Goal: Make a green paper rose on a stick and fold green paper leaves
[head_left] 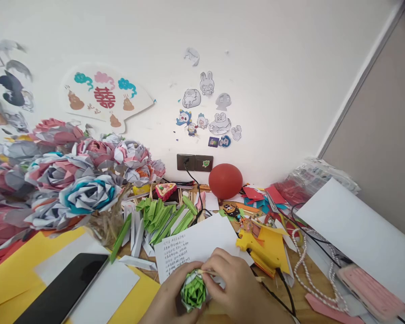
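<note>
- at the bench's near edge, the left hand cups a green-and-white folded paper ball from below, while the right hand closes over its top, fingertips pinching a thin stick.
- just behind them lies a handwritten sheet; a yellow glue gun rests to its right, cord trailing toward the near edge.
- a dark phone lies on white and yellow paper at the near left.
- farther back, green folded strips crowd the middle.
- paper flowers pile along the left; a red balloon sits against the wall.
</note>
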`<state>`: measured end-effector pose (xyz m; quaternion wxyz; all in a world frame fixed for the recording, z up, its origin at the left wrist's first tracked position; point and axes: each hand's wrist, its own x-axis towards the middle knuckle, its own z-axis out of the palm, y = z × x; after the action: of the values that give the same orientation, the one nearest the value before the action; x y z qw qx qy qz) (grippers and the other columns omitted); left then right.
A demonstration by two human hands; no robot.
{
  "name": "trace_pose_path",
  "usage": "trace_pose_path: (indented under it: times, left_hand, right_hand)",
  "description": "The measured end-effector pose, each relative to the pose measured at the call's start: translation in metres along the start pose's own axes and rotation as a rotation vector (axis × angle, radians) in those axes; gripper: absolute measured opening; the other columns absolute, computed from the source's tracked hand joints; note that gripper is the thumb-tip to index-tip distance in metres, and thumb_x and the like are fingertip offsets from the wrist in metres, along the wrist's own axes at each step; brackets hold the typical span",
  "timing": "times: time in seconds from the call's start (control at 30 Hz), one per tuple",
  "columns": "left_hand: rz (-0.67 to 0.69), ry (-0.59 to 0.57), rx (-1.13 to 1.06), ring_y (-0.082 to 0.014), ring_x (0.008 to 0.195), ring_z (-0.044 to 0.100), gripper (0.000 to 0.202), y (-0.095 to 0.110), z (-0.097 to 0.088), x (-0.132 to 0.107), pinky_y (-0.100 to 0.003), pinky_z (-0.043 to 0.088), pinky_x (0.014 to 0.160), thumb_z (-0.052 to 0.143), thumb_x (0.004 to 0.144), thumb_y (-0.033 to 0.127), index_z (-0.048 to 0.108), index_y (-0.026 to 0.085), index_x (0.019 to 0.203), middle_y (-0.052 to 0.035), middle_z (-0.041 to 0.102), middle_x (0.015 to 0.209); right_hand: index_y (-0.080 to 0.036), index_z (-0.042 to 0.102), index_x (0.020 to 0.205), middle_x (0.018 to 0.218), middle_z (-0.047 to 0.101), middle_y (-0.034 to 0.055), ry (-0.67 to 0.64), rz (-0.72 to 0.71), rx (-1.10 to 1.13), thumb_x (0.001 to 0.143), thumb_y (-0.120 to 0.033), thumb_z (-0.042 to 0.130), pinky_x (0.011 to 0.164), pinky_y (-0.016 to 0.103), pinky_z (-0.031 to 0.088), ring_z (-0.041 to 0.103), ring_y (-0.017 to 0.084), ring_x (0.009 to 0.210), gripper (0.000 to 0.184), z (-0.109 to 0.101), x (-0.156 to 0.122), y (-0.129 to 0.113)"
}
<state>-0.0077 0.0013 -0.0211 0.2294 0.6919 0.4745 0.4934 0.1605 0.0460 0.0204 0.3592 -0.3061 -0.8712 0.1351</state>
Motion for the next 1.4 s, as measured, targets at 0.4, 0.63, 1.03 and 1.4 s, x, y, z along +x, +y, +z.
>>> trace_pose_path:
  times: [0.4,0.63,1.03,1.4]
  left_hand:
    - [0.032,-0.083,0.123,-0.0203,0.105,0.062,0.056,0.002,-0.005,0.002,-0.026,0.049,0.092,0.062,0.065,0.005,0.054,0.024,0.117,-0.0031,0.067,0.113]
    - [0.021,-0.070,0.109,-0.0213,0.105,0.063,0.056,0.000,-0.005,-0.001,-0.028,0.050,0.092,0.062,0.063,0.005,0.056,0.023,0.116,-0.0041,0.068,0.112]
    - [0.059,-0.003,0.121,-0.0208,0.102,0.064,0.057,0.000,-0.004,0.000,-0.027,0.051,0.091,0.062,0.062,0.006,0.057,0.025,0.115,-0.0033,0.069,0.111]
    - [0.032,-0.069,0.105,-0.0211,0.107,0.061,0.064,-0.001,-0.004,-0.002,-0.028,0.048,0.095,0.059,0.060,0.003,0.054,0.024,0.120,-0.0041,0.067,0.116]
  right_hand:
    - [-0.019,0.056,0.069,0.060,0.056,-0.0004,0.148,-0.125,-0.168,0.098,-0.033,0.027,0.048,0.024,0.032,0.052,0.012,0.051,0.043,0.004,0.000,-0.001]
    - [-0.018,0.057,0.071,0.061,0.057,0.0007,0.148,-0.168,-0.241,0.100,-0.030,0.021,0.047,0.025,0.032,0.054,0.012,0.051,0.047,0.003,-0.001,-0.003]
    - [-0.020,0.055,0.074,0.051,0.051,-0.0011,0.327,-0.322,-0.487,0.097,-0.017,0.026,0.042,0.030,0.022,0.043,0.015,0.042,0.037,0.012,-0.004,-0.001]
    - [-0.020,0.060,0.079,0.062,0.058,0.0005,0.184,-0.220,-0.398,0.099,-0.026,0.026,0.046,0.028,0.028,0.052,0.015,0.049,0.040,0.000,-0.002,0.000]
